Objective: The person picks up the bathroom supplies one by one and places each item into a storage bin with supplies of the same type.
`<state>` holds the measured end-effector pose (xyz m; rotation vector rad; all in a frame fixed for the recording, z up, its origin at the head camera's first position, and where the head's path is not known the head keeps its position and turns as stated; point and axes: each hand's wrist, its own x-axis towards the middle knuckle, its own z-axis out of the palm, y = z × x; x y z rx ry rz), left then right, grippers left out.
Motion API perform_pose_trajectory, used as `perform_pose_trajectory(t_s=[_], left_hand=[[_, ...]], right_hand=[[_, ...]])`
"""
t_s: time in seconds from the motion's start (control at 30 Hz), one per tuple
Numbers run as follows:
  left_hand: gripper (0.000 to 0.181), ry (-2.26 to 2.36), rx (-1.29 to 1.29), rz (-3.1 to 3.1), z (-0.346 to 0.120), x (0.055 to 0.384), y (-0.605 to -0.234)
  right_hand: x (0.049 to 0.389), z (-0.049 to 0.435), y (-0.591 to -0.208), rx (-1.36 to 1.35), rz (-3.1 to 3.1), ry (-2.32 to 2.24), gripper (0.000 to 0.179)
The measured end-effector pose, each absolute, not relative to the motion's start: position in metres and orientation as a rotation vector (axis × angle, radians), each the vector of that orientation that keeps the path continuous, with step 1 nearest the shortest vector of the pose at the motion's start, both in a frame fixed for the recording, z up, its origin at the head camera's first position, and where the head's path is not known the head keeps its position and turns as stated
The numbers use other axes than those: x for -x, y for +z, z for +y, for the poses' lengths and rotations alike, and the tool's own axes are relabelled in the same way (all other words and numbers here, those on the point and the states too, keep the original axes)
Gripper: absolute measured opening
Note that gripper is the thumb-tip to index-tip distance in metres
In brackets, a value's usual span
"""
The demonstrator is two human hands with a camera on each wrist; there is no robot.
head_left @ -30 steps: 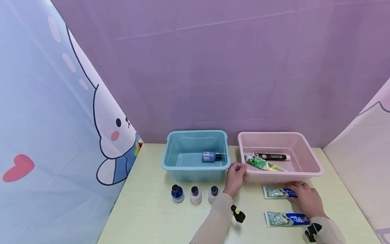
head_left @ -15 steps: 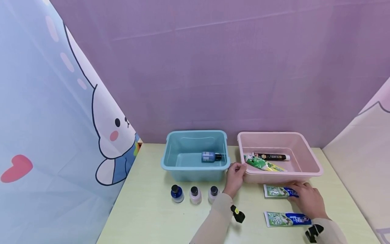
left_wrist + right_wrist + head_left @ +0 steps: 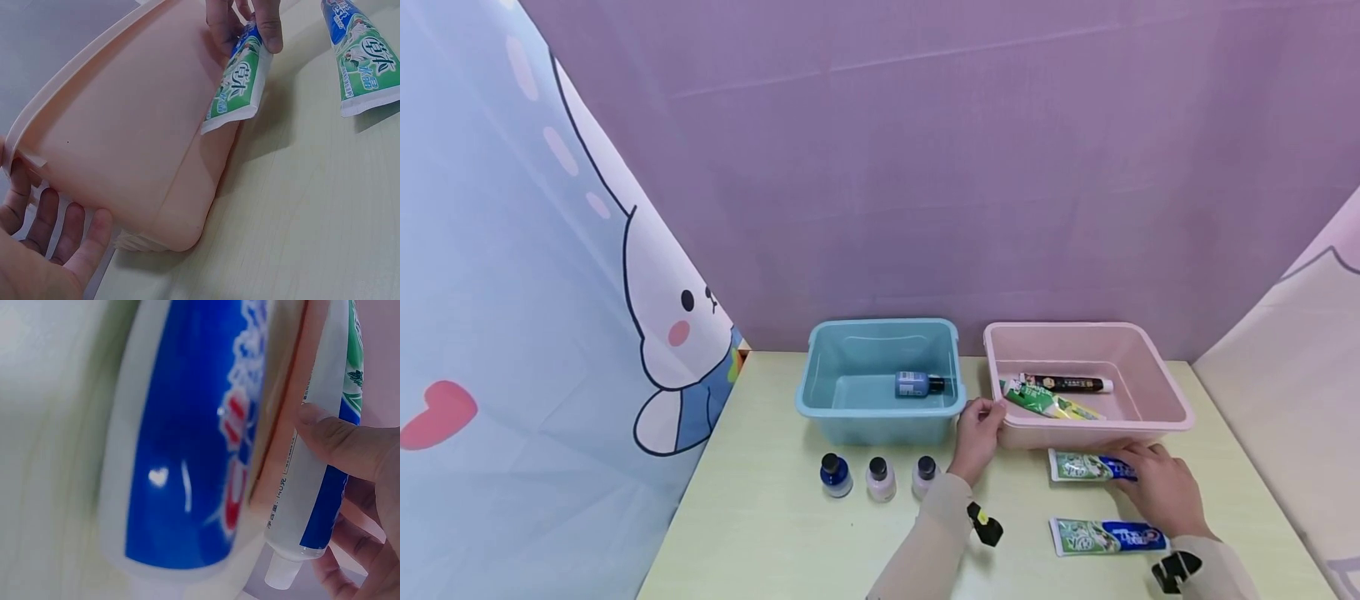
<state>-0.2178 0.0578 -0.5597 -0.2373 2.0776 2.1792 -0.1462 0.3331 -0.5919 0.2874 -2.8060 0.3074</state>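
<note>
With fingers under the rim, my left hand (image 3: 977, 437) holds the front left corner of the pink plastic basin (image 3: 1086, 432), as the left wrist view also shows at the basin wall (image 3: 137, 119). My right hand (image 3: 1167, 493) pinches a green-and-blue toothpaste tube (image 3: 1081, 467) just in front of that basin. Seen from the right wrist, the thumb lies along the tube's white back and its white cap points down. A matching toothpaste tube (image 3: 1105, 537) lies on the table nearer the front. Inside the basin are a black toothpaste tube (image 3: 1067, 384) and a green-and-yellow one (image 3: 1047, 402).
Left of the pink basin stands a blue basin (image 3: 880, 414) with a blue bottle (image 3: 913, 384) on its side. In front of it are a dark blue bottle (image 3: 837, 477) and two pale bottles, one (image 3: 881, 481) in the middle, one (image 3: 924, 478) by my left forearm. A purple cloth (image 3: 925, 167) hangs behind.
My right hand and the toothpaste tube it pinches have shifted slightly right and toward the basin. The left hand keeps its place at the basin's corner.
</note>
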Motion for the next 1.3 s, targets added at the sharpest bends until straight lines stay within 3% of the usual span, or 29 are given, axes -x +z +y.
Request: perform_pose_trajectory(t_s=[1.3], left_hand=[[0.018, 2.182, 0.231, 2.066, 0.057, 0.217, -0.558]], right_hand=[[0.128, 0.318, -0.537, -0.319, -2.672, 0.351, 0.048]])
